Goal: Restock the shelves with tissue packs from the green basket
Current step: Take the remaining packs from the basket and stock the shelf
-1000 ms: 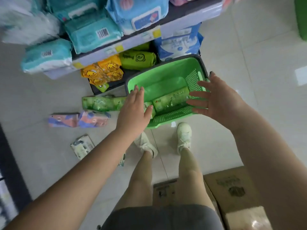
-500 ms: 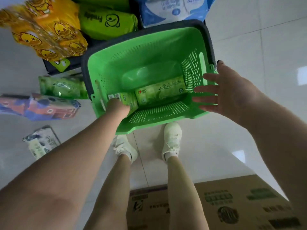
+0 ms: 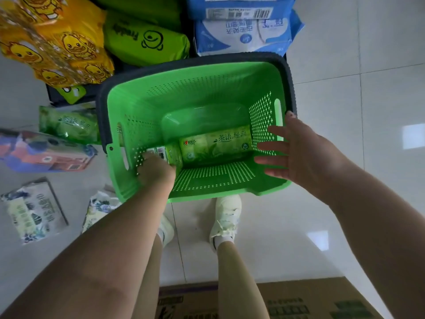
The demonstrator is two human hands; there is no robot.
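The green basket (image 3: 207, 88) with a dark rim stands on the floor right below me. Two green tissue packs lie at its bottom: a long one (image 3: 216, 143) on the right and a smaller one (image 3: 170, 153) on the left. My left hand (image 3: 155, 169) is deep inside the basket, its fingers curled onto the smaller pack. My right hand (image 3: 296, 150) hovers with spread fingers at the basket's right rim, holding nothing. The bottom shelf (image 3: 55, 95) beyond the basket carries yellow duck packs (image 3: 53, 40), lime green packs (image 3: 145, 40) and blue-white packs (image 3: 243, 33).
Several packs lie on the floor to the left: a green one (image 3: 66, 125), a purple-orange one (image 3: 46, 150) and two white floral ones (image 3: 32, 210). A cardboard box (image 3: 299, 300) sits behind my feet (image 3: 226, 219). White tile floor extends to the right.
The view has dropped closer to the basket. My left hand went from above the rim down inside onto the smaller green pack. My right hand stayed spread at the right rim.
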